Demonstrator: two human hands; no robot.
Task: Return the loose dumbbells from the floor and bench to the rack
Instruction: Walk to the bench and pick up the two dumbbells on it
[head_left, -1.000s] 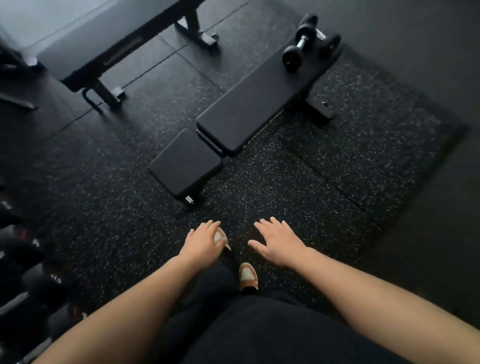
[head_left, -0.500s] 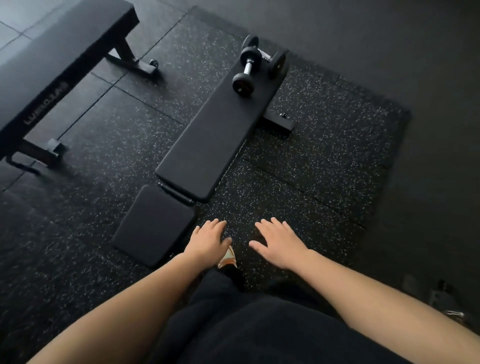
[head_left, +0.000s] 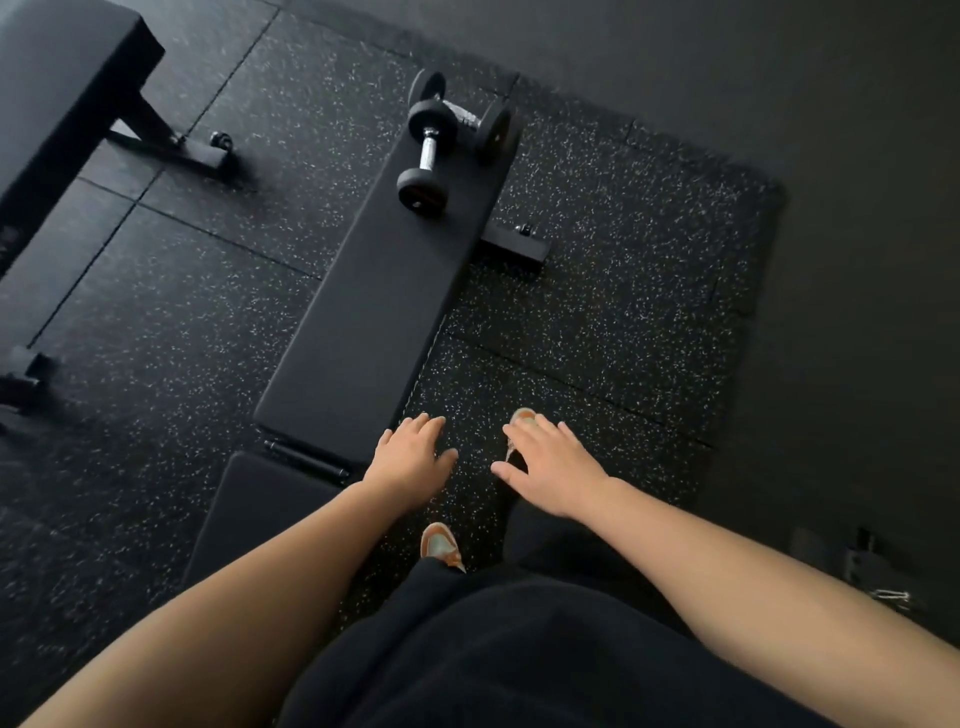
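Far end of tabletop (head_left: 363, 322): two dumbbells, well apart from both hands. Left hand (head_left: 413, 462) and right hand (head_left: 550, 467) held out low in front, fingers straight and relaxed, grasping nothing. Nearer to the weights than a second ago; bench now running straight ahead rather than off to the side, one shoe (head_left: 441, 545) stepping onto the speckled floor (head_left: 597, 291) alongside it. Reads as an approach nearly done, with the pickup not yet begun and no rack in sight from this angle.

Near dumbbell (head_left: 427, 153): long axis roughly along the bench's length, tilted slightly, one head toward the viewer and the other away, chrome handle bare between. Far dumbbell (head_left: 470, 122): laid crosswise, at about a right angle to the first, handle partly hidden behind the first one's far head; the two touching or just beside each other, cannot tell which. Right head of the crosswise one close to the bench edge, so likely to roll off if nudged. Second bench (head_left: 57, 104) at upper left, carrying nothing visible.
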